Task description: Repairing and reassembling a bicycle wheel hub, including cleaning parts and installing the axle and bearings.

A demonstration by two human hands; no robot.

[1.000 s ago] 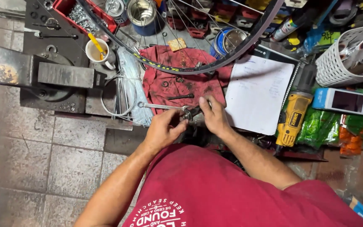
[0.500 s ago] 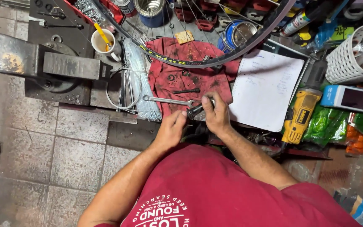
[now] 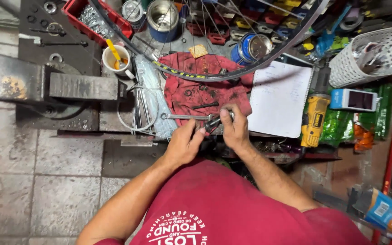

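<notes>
Cluttered workbench under a spoked bicycle wheel rim, near edge.
Both hands have edged slightly rightward: left hand clenches the slim silver wrench, right hand pinches a small dark metal part (kind unclear), over the red rag.

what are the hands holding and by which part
Both hands meet on a small dark metal part over the red rag; left hand beneath it, right hand pinching its right end. What it is cannot be told.
</notes>
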